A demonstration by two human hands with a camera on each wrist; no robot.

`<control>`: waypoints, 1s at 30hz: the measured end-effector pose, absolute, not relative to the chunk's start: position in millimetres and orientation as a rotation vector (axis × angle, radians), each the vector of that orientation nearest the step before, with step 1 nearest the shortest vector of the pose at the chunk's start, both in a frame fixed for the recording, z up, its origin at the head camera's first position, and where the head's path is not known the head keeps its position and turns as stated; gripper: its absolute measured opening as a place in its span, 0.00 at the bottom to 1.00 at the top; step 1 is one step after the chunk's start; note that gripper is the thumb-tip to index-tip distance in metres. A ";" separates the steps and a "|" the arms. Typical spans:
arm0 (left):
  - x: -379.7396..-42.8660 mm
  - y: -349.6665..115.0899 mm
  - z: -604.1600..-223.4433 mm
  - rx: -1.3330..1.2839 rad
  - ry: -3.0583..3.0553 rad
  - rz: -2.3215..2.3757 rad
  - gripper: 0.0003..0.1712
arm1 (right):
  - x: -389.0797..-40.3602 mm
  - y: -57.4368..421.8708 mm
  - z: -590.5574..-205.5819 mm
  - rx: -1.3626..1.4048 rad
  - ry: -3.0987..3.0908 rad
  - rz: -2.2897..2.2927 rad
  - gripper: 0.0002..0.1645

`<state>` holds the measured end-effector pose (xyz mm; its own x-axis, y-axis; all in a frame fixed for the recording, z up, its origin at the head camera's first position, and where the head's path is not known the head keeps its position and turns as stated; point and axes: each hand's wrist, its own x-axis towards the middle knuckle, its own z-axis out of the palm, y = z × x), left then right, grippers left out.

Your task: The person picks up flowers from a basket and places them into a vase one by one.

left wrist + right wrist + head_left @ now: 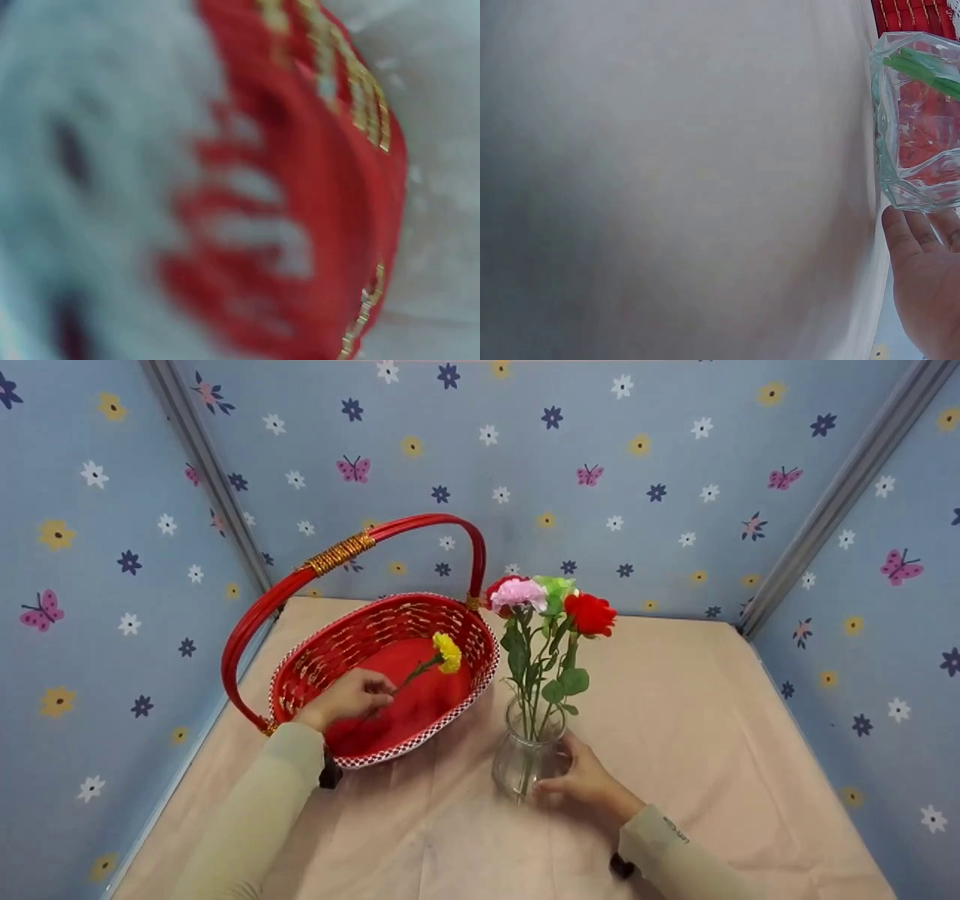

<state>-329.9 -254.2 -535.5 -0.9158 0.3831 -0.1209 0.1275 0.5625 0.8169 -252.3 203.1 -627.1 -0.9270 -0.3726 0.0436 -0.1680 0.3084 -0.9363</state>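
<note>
My left hand (354, 695) pinches the thin green stem of a yellow carnation (448, 653) inside the red woven basket (330, 660). The flower head leans toward the basket's right side. In the left wrist view a blurred pale shape covers much of the red basket (337, 195), and the carnation does not show. Thumb and fingers of my right hand (589, 780) are set around the lower right side of a clear glass vase (514, 761). Upright in the vase stand a pink carnation (517, 594), red flowers (591, 615) and a light green bloom (555, 591). Green stems (922, 73) show through the glass.
A tall red handle (262, 615) with gold wrapping arches over the basket. Cream cloth (675, 712) covers the table. Blue walls (510, 457) printed with flowers and butterflies enclose the back and both sides, with grey posts (840, 495) at the corners.
</note>
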 end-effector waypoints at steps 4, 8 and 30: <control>-329.3 -247.1 -525.1 0.396 2.493 1.350 0.07 | -253.8 204.0 -628.4 -0.547 2.417 -1.662 0.57; -330.2 -240.4 -516.8 0.374 2.478 1.391 0.08 | -254.3 204.9 -629.5 -0.550 2.425 -1.648 0.59; -329.7 -206.7 -489.4 0.394 2.422 1.607 0.08 | -252.4 203.8 -628.2 -0.494 2.396 -1.655 0.60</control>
<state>-329.7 -206.7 -489.4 -0.9426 0.3329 -0.0256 0.1058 0.3705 0.9228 -252.4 203.8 -628.2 -0.9269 -0.3737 0.0345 -0.1645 0.3219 -0.9324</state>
